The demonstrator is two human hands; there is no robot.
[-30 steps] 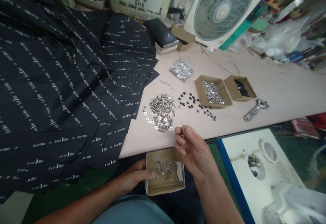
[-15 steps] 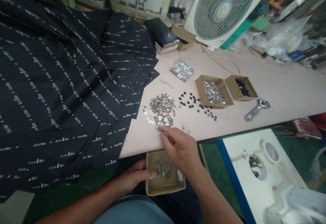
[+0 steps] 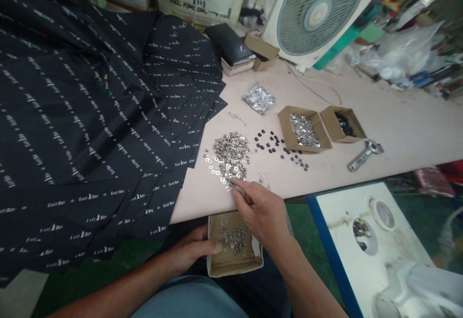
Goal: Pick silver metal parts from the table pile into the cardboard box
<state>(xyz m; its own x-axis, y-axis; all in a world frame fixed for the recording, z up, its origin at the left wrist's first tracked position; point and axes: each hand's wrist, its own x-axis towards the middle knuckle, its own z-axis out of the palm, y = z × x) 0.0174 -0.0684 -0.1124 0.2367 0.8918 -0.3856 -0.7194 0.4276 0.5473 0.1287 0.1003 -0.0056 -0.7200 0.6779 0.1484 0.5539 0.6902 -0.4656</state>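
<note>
My left hand (image 3: 197, 250) grips the left side of a shallow cardboard box (image 3: 220, 267), thumb over its rim, below the table's front edge. Several small metal snap parts (image 3: 237, 240) lie loose inside it. My right hand (image 3: 262, 207) reaches over the box to the near edge of a pile of silvery snap fasteners (image 3: 231, 146) on the table. Its index finger and thumb are close together at the pile, the other fingers curled; whatever is between the tips is too small to make out. Flat ring-shaped pieces lie around the fingertips.
Black printed fabric (image 3: 90, 115) is heaped at left. Dark round caps (image 3: 269, 146) lie beside a box of metal parts (image 3: 306, 130) and a box of black parts (image 3: 343, 125). A metal tool (image 3: 365, 155), a bag of parts (image 3: 259, 98) and a fan (image 3: 320, 14) stand around.
My right hand has shifted slightly right and toward me at the pile's near edge, and a few ring pieces there now lie nearer me. My left hand and the box stay put.
</note>
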